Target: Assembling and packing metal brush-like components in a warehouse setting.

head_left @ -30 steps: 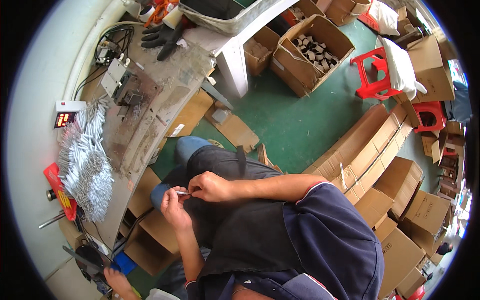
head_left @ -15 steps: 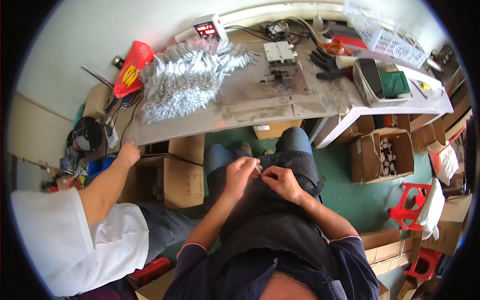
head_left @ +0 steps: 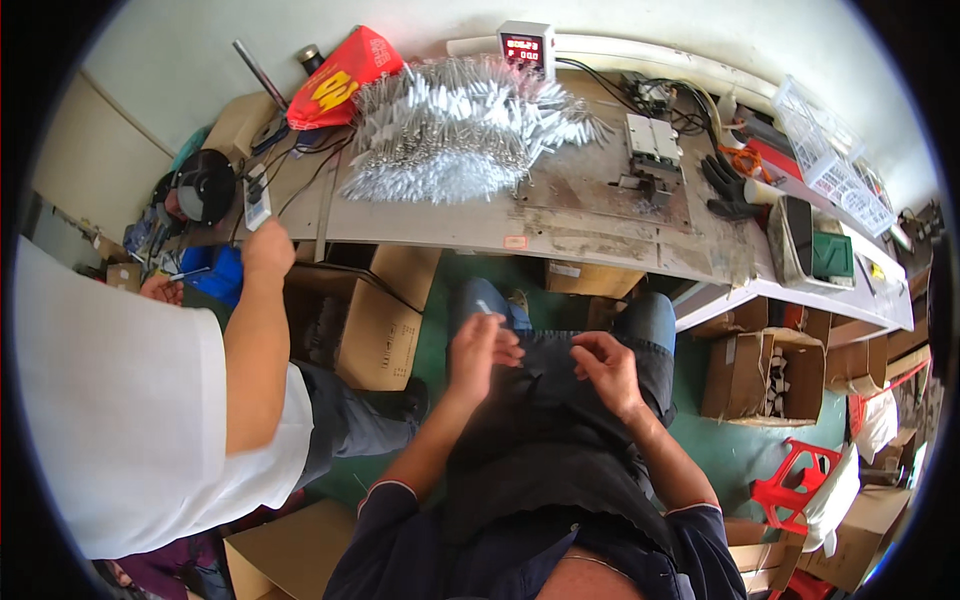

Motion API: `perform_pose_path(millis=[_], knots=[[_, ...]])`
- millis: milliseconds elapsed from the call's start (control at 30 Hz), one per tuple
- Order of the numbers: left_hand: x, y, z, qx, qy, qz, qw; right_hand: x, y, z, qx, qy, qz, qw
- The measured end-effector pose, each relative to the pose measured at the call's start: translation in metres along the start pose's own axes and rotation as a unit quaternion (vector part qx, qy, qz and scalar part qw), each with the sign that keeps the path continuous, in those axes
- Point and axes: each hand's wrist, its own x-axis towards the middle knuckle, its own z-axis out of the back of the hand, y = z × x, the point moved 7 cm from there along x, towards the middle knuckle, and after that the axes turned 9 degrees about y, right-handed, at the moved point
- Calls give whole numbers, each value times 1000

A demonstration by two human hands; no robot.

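Note:
Above my lap, my left hand (head_left: 480, 358) pinches a small slim whitish piece (head_left: 485, 307) near the thumb and forefinger, which sticks up past the fingertips. It resembles the pieces in the pile, but its exact kind is too small to tell. To its right, my right hand (head_left: 606, 372) is held apart, fingers loosely bent with gaps between them and nothing visible in them. A black apron (head_left: 545, 430) lies under both hands. On the bench ahead sits a large pile of thin metal pieces with clear and white sleeves (head_left: 440, 135).
A metal fixture (head_left: 652, 150), a digital display box (head_left: 526, 48) and black gloves (head_left: 735, 190) are on the bench (head_left: 440, 225). At left, a co-worker in a white shirt (head_left: 130, 400) reaches toward a power strip (head_left: 257, 200). Cardboard boxes (head_left: 375, 330) and a red stool (head_left: 795, 480) stand around.
My hands have drawn apart; the left one lifts the whitish piece toward the bench. The view has shifted left, and the co-worker's arm has moved.

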Motion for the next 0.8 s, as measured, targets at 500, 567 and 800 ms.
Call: perform_pose_path(millis=[500, 567, 800], knots=[[-28, 1, 239, -4, -331, 39, 943, 124, 100, 48, -285, -118, 221, 925], [-27, -21, 291, 5, -415, -72, 907, 142, 104, 34, -339, -102, 220, 909], [-13, -43, 493, 31, -565, -123, 816, 151, 80, 37, -383, -158, 200, 888]])
